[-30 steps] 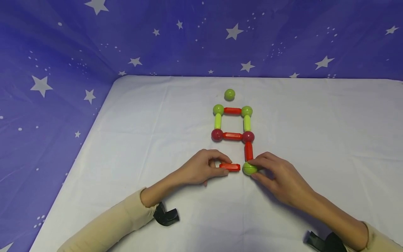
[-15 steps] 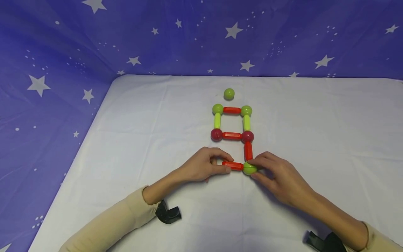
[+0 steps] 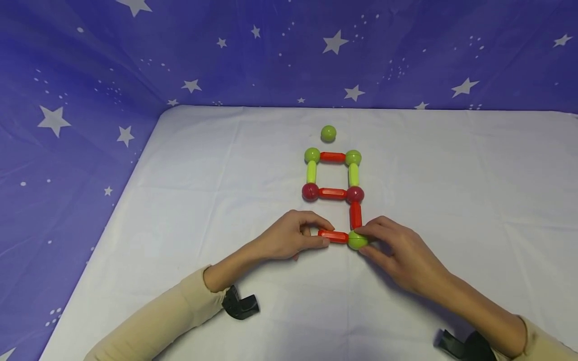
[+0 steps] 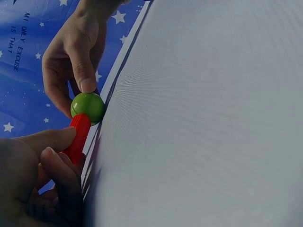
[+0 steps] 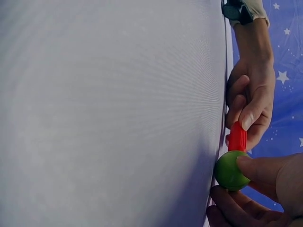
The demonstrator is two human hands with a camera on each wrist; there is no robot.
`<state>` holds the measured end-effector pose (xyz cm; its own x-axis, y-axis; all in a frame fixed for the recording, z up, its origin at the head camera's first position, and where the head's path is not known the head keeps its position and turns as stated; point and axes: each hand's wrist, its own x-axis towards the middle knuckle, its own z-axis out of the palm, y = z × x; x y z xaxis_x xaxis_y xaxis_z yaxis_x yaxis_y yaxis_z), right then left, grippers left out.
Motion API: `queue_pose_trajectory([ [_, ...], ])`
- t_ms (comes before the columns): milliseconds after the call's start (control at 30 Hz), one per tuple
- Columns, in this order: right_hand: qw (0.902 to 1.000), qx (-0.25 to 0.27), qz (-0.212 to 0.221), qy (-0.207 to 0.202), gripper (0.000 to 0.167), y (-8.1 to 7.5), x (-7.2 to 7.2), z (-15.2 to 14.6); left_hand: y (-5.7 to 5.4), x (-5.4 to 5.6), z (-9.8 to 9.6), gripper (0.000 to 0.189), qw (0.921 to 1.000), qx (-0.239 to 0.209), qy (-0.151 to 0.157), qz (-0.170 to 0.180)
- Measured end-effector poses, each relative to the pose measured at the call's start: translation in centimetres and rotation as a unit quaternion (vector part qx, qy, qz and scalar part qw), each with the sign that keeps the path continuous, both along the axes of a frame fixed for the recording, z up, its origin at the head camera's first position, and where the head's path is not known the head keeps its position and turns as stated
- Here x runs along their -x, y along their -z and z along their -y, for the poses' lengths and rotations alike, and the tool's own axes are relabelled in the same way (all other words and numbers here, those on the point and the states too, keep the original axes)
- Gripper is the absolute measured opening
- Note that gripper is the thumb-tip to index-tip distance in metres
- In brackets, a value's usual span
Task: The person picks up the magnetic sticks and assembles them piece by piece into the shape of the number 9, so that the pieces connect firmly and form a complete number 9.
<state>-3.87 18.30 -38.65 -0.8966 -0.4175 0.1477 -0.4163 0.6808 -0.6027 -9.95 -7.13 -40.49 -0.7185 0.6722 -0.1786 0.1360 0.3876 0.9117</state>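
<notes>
My left hand [image 3: 289, 238] pinches a red rod [image 3: 336, 237] between thumb and fingers near its left end. The rod's right end meets a green ball [image 3: 357, 240], which my right hand [image 3: 399, 250] holds between thumb and fingertips. From that ball another red rod [image 3: 355, 214] runs back to a dark red ball [image 3: 355, 194]. In the left wrist view the red rod [image 4: 79, 135] sits end-on against the green ball [image 4: 87, 108]. The right wrist view also has the green ball [image 5: 232, 170] touching the rod [image 5: 238, 137].
Behind my hands lies a square of rods and balls, with a second dark red ball [image 3: 310, 192], green rods [image 3: 311, 172] and green balls [image 3: 312, 155] at its far corners. One loose green ball [image 3: 328, 133] rests beyond it. A blue starry backdrop [image 3: 289, 55] borders the white table [image 3: 451, 200].
My left hand has moved the red rod slightly right, closing the gap to the green ball until they meet. My right hand has stayed on the ball.
</notes>
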Motion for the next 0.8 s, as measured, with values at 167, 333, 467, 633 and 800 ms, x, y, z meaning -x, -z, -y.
queue_pose_trajectory([
  [167, 1.0000, 0.000, 0.004, 0.000, 0.038, -0.10, 0.01, 0.04, -0.04, 0.01, 0.12, 0.027, 1.0000, 0.001, 0.002, 0.001],
  [333, 1.0000, -0.002, 0.004, 0.002, 0.038, -0.13, 0.00, 0.06, -0.11, 0.01, 0.17, 0.026, 1.0000, 0.002, 0.004, -0.002],
  [467, 1.0000, -0.003, 0.004, 0.003, 0.037, -0.17, -0.04, 0.07, -0.07, 0.07, 0.18, 0.026, 1.0000, 0.004, 0.006, -0.005],
  [633, 1.0000, -0.004, 0.006, 0.005, 0.037, -0.24, -0.07, 0.08, -0.03, 0.09, 0.15, 0.026, 0.9999, 0.002, 0.007, -0.008],
  [800, 1.0000, -0.004, 0.008, 0.003, 0.037, -0.21, 0.00, 0.07, -0.01, 0.06, 0.15, 0.026, 1.0000, 0.000, 0.005, -0.003],
])
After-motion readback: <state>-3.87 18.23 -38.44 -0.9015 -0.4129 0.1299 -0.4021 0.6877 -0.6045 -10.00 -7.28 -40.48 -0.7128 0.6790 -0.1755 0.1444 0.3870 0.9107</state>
